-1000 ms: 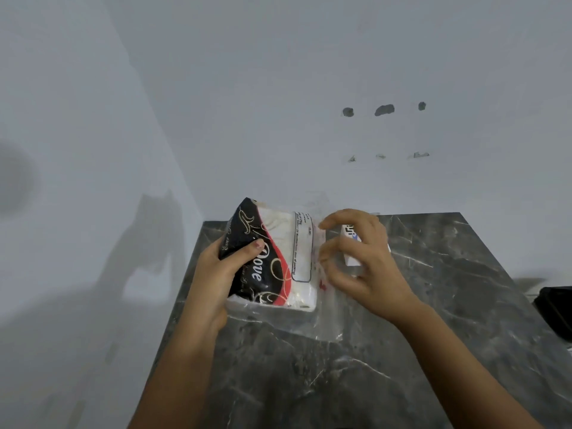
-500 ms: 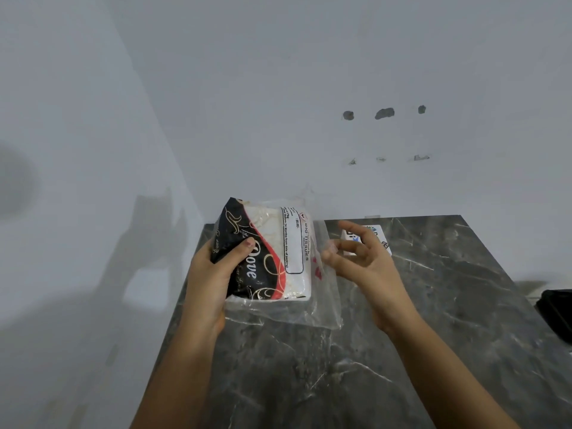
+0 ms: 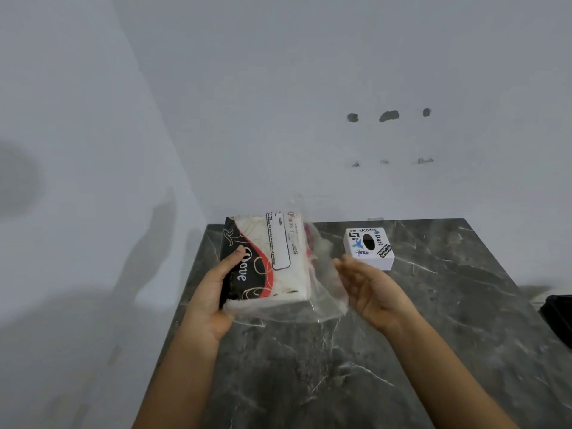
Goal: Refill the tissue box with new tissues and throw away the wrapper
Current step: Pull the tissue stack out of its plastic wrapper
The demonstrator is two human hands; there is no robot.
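Observation:
A tissue pack (image 3: pixel 272 261) in a black, red and white printed plastic wrapper is held above the dark marble table (image 3: pixel 433 335). My left hand (image 3: pixel 216 289) grips the pack's left end, thumb on the front. Loose clear wrapper (image 3: pixel 322 292) hangs off its right end. My right hand (image 3: pixel 368 289) is beside that loose plastic, fingers apart and palm turned toward it; contact is unclear. A small white tissue box (image 3: pixel 370 247) with stickers and a dark oval slot on top stands on the table behind my right hand.
White walls meet in a corner behind the table's far left. A black object (image 3: pixel 558 317) sits at the table's right edge. Several small holes mark the back wall.
My right hand has let go of the wrapper's end and drawn back to the right, uncovering the tissue box. The pack has been raised and turned more upright.

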